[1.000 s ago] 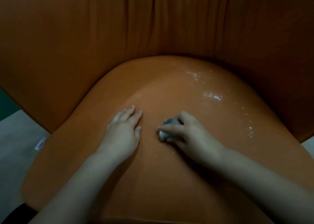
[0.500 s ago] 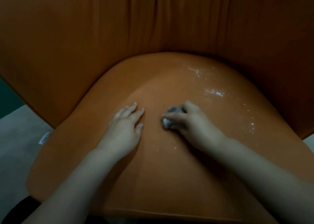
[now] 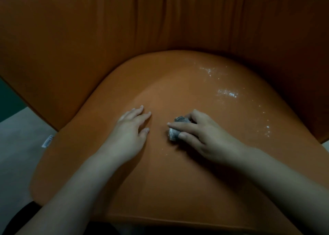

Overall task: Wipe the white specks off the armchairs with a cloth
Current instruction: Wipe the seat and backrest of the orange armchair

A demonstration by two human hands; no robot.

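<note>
An orange armchair fills the view, its rounded seat cushion [image 3: 178, 181] in front of a tall creased backrest [image 3: 160, 21]. White specks [image 3: 226, 93] lie in patches on the right half of the seat, with a fainter trail [image 3: 267, 129] toward the right edge. My right hand [image 3: 204, 136] grips a small wadded grey cloth [image 3: 175, 134] and presses it on the seat's middle. My left hand [image 3: 130, 133] rests flat on the cushion just left of it, fingers straight.
A pale floor [image 3: 16, 145] shows at the left, and a small white label [image 3: 47, 141] sticks out from the seat's left edge. A dark shape [image 3: 17, 217] sits at the bottom left corner.
The right hand with the cloth has shifted slightly across the middle of the seat. The left hand stays flat in the same spot.
</note>
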